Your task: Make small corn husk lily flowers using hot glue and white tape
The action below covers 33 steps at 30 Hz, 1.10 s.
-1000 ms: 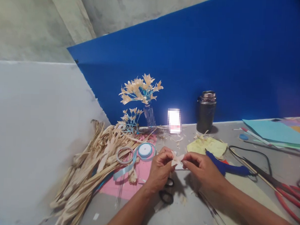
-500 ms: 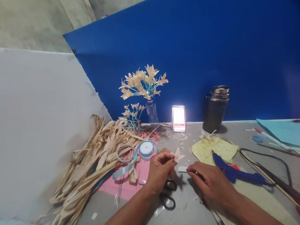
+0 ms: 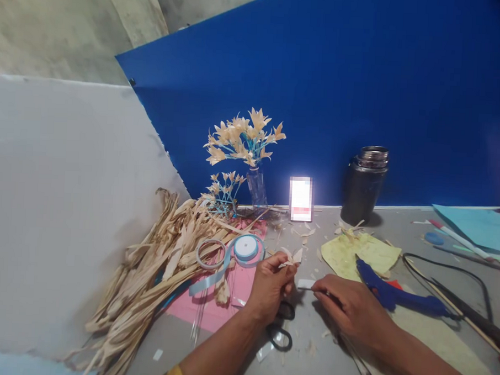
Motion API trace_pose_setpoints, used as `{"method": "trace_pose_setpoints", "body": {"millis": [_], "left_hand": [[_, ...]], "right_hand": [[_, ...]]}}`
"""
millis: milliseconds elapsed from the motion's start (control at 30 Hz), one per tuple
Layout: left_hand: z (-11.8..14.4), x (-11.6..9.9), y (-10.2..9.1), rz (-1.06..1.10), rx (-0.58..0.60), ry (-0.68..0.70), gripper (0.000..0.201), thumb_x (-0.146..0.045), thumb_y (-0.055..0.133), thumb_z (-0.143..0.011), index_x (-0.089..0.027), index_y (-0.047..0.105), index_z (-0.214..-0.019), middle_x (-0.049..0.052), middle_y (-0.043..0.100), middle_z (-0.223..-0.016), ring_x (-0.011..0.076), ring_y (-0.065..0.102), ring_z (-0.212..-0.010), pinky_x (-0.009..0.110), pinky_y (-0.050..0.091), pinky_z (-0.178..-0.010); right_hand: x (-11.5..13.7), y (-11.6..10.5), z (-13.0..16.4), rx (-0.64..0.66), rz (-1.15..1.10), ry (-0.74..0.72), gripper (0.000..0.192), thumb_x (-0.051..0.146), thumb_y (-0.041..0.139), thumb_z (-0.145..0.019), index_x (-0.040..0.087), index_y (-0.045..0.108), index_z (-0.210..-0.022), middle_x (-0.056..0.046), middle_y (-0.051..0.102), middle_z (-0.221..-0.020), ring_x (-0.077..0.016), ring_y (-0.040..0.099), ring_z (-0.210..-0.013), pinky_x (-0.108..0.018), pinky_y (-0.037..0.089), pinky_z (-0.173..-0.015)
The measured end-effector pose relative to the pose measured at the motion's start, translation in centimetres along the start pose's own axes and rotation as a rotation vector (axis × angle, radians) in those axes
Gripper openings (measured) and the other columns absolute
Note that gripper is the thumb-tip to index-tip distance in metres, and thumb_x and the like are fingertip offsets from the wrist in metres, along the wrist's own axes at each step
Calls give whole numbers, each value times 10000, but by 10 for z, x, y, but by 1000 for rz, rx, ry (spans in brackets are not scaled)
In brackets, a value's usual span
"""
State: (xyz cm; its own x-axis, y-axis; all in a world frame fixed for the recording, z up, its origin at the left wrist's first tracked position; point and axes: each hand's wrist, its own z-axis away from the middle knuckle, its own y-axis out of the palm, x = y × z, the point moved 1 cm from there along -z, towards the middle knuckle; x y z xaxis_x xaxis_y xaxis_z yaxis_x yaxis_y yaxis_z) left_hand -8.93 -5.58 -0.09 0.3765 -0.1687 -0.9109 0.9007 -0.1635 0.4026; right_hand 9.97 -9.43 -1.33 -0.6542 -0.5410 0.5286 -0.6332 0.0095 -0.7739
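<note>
My left hand [image 3: 273,285] is closed in a pinch on a small pale flower [image 3: 291,258] whose pointed petals look like dried husk. To its right, my right hand [image 3: 348,302] is closed around a thin stick-like tool [image 3: 305,289], its dark tip pointing left; the fingers hide most of it. A small white strip [image 3: 305,283] lies right at that tip, and I cannot tell if they touch. Black scissor handles [image 3: 280,337] show beneath my left wrist, the blades hidden. A roll of light blue ribbon [image 3: 246,247] rests left of this hand.
Dried husks [image 3: 158,283] are heaped at the left, beside pink paper [image 3: 203,312]. Husk flowers [image 3: 239,137] stand in a clear bottle [image 3: 256,188] at the back. On the right are a dark flask [image 3: 364,187], a blue glue gun [image 3: 398,291] and yellow paper [image 3: 334,252].
My left hand has turned the flower, so its petals now spread upward above the fingertips. The right hand stays almost in place. The whole view has shifted slightly.
</note>
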Motion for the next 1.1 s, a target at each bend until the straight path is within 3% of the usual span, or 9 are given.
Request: {"method": "trace_pose_setpoints", "body": {"millis": [200, 367, 500, 667, 800, 867, 933, 1033, 1100], "left_hand": [[1, -5, -3, -100, 41, 34, 469, -492, 915, -625, -182, 568, -688, -93, 420, -595, 27, 374, -422, 181, 239, -422], [6, -7, 3, -226, 77, 46, 378, -448, 877, -671, -166, 626, -678, -55, 513, -687, 33, 453, -436, 188, 295, -422], [11, -9, 8, -329, 141, 43, 250, -364, 844, -702, -154, 709, -689, -27, 559, -723, 34, 453, -454, 195, 328, -432], [15, -7, 10, -378, 237, 30, 173, -311, 820, -717, -157, 789, -789, 16, 617, -817, 47, 501, -462, 210, 348, -422], [7, -10, 6, -279, 163, -33, 429, -295, 828, -712, -192, 751, -1121, 23, 675, -882, 55, 536, -444, 192, 337, -408], [2, -21, 0, -199, 28, 28, 308, -331, 812, -746, -167, 725, -991, -23, 620, -718, 34, 456, -403, 166, 275, -394], [0, -39, -7, -65, -75, 95, 290, -396, 801, -769, -171, 619, -758, -98, 410, -521, 18, 293, -371, 152, 188, -389], [9, -71, -18, 81, -64, 118, 422, -414, 773, -791, -199, 446, -634, -108, 311, -516, 34, 206, -392, 172, 174, -386], [19, -90, -25, -37, -86, 209, 496, -448, 711, -852, -207, 378, -574, -91, 290, -498, 58, 272, -415, 189, 265, -417]], "right_hand": [[1, -1, -1, -35, -144, 117, 259, 329, 498, -1017, 216, 714, -927, -55, 751, -851, -221, 692, -780, -331, 465, -714], [2, -12, -6, -132, -606, 388, 359, 523, 605, -940, 198, 739, -869, -47, 730, -782, -175, 607, -632, -302, 450, -599], [4, -19, -9, -114, -911, 468, 500, 660, 703, -826, 177, 748, -944, -22, 675, -718, -108, 482, -504, -258, 357, -489], [7, -20, -12, -124, -878, 518, 481, 645, 822, -709, 183, 693, -682, 53, 487, -517, -93, 404, -478, -246, 310, -477], [0, -21, -11, -263, -895, 559, 506, 670, 810, -719, 181, 682, -702, 52, 477, -511, -91, 383, -481, -243, 287, -471], [-3, -24, -11, -325, -898, 566, 495, 661, 812, -726, 181, 689, -719, 41, 502, -530, -92, 396, -488, -243, 291, -472], [-4, -26, -11, -359, -877, 561, 474, 649, 808, -739, 185, 708, -732, 26, 540, -562, -97, 420, -494, -245, 308, -473], [-3, -28, -11, -367, -780, 532, 456, 647, 770, -778, 192, 747, -763, -16, 631, -635, -118, 469, -511, -266, 366, -484], [-2, -27, -9, -332, -688, 492, 429, 619, 736, -821, 192, 766, -781, -51, 699, -711, -150, 539, -566, -287, 427, -526]]}}
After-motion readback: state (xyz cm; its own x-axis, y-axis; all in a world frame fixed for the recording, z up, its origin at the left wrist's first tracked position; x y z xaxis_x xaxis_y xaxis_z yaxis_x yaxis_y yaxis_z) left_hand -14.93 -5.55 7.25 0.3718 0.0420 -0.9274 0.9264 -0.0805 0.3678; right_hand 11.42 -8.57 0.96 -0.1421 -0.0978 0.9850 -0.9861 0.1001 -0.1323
